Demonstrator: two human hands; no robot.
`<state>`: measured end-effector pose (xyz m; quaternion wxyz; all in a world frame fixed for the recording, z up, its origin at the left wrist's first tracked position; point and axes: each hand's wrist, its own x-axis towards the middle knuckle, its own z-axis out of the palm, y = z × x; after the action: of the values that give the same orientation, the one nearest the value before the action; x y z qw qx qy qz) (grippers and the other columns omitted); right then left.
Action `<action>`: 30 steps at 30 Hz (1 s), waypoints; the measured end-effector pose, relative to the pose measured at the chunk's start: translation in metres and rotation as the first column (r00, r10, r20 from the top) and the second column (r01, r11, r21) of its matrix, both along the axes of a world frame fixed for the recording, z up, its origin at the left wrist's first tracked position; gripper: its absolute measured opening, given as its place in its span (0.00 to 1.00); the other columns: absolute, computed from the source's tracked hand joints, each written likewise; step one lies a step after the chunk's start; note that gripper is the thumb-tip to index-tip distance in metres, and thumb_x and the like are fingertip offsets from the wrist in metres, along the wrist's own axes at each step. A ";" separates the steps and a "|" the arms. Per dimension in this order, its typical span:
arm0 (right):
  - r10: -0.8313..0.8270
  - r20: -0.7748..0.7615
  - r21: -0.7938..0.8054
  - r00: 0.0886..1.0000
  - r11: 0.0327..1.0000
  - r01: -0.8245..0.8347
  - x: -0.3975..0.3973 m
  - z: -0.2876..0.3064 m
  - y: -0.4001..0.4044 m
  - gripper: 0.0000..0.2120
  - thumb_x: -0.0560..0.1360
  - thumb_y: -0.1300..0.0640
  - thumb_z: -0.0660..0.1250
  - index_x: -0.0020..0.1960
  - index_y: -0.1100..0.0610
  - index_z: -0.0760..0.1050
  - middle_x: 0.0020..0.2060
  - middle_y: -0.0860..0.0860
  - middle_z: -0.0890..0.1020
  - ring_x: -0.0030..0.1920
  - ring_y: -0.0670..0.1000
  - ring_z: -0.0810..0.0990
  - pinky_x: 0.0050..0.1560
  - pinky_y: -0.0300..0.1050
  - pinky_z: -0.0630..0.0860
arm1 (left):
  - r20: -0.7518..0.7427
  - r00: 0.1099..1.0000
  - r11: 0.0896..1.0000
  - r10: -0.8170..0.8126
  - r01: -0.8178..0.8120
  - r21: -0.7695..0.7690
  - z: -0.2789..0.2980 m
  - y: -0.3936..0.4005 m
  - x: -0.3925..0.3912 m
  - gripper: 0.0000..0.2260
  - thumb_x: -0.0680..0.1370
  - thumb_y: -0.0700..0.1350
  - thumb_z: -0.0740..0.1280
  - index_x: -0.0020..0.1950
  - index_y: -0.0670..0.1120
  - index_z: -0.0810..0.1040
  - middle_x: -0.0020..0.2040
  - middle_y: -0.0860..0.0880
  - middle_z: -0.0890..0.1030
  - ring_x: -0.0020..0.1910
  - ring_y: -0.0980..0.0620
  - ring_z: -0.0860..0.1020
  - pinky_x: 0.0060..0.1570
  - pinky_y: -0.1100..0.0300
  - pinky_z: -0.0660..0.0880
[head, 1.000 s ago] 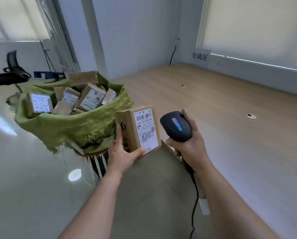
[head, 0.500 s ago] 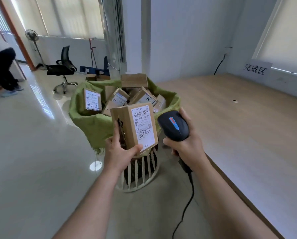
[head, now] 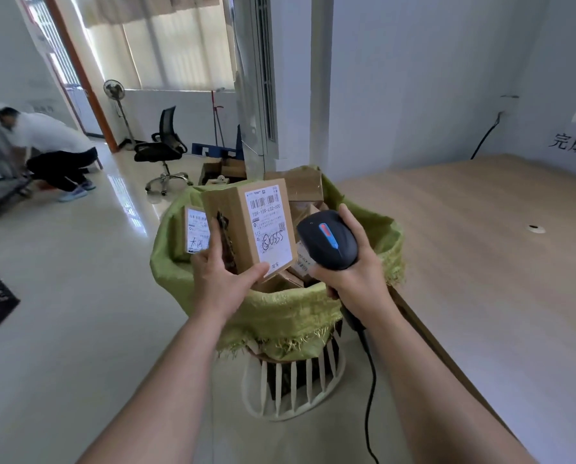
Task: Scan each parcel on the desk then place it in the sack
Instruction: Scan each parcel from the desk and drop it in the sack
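Green sack (head: 290, 316) holds several parcels (head: 197, 231), perhaps six.

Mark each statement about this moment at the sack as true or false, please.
1. The left hand holds a parcel above the green sack. True.
2. The right hand is empty. False: its grip is closed on a black scanner.
3. The sack is empty. False: several parcels lie inside.
4. The parcel's label faces the camera. True.
5. The scanner has a cable. True.
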<state>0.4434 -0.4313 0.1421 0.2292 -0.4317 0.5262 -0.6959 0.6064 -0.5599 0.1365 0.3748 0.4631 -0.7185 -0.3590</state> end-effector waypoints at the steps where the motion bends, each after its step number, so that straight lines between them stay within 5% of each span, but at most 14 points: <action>1: 0.004 0.012 0.001 1.000 1.000 -0.004 -0.006 0.000 -0.010 0.46 0.63 0.66 0.78 0.70 0.32 0.65 0.68 0.49 0.71 0.47 0.51 0.75 0.38 0.36 0.76 | 0.011 1.000 1.000 0.014 -0.014 -0.005 0.002 -0.007 -0.004 0.48 0.68 0.53 0.76 0.76 0.67 0.44 0.66 0.47 0.61 0.63 0.48 0.67 0.64 0.53 0.66; 5: 0.006 0.020 0.001 1.000 1.000 -0.006 -0.028 -0.002 -0.042 0.46 0.62 0.63 0.78 0.71 0.33 0.64 0.66 0.46 0.70 0.52 0.53 0.76 0.44 0.42 0.77 | 0.084 0.992 0.995 0.095 -0.093 -0.027 0.005 -0.037 -0.018 0.48 0.69 0.54 0.75 0.75 0.67 0.43 0.68 0.45 0.60 0.64 0.44 0.69 0.62 0.53 0.67; 10: 0.023 0.050 0.012 0.998 1.000 -0.024 -0.054 -0.002 -0.062 0.46 0.66 0.73 0.75 0.72 0.37 0.64 0.62 0.44 0.75 0.39 0.43 0.77 0.37 0.34 0.76 | 0.285 0.940 0.980 0.188 -0.159 -0.121 0.003 -0.073 -0.050 0.47 0.69 0.61 0.72 0.76 0.65 0.40 0.67 0.42 0.59 0.65 0.41 0.67 0.59 0.51 0.70; 15: -0.031 0.037 0.041 0.999 0.999 0.029 -0.069 0.001 -0.067 0.46 0.67 0.73 0.74 0.74 0.41 0.63 0.59 0.42 0.76 0.36 0.40 0.79 0.37 0.33 0.76 | 0.436 0.896 0.991 0.091 -0.040 -0.125 -0.001 -0.099 -0.081 0.43 0.71 0.67 0.65 0.78 0.60 0.43 0.75 0.43 0.53 0.73 0.42 0.59 0.66 0.46 0.64; 22: -0.213 0.011 0.054 0.977 0.976 0.212 -0.065 0.004 -0.047 0.47 0.66 0.73 0.75 0.74 0.39 0.63 0.61 0.48 0.75 0.32 0.43 0.79 0.29 0.37 0.75 | 0.244 0.965 0.967 -0.091 0.145 -0.211 0.005 -0.083 -0.096 0.34 0.76 0.58 0.65 0.77 0.56 0.54 0.76 0.50 0.56 0.74 0.45 0.58 0.67 0.40 0.64; 30: -0.481 -0.030 0.057 0.876 0.874 0.482 -0.029 0.010 0.009 0.47 0.63 0.72 0.76 0.73 0.42 0.64 0.59 0.51 0.76 0.28 0.40 0.76 0.30 0.34 0.73 | 0.144 0.908 0.879 -0.394 0.418 -0.230 0.004 -0.034 -0.103 0.33 0.76 0.50 0.68 0.77 0.50 0.57 0.74 0.46 0.61 0.74 0.48 0.58 0.70 0.50 0.59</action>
<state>0.4149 -0.4220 0.1521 0.0584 -0.2849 0.6404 -0.7108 0.5031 -0.5941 0.1404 0.3138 0.2663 -0.8562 -0.3122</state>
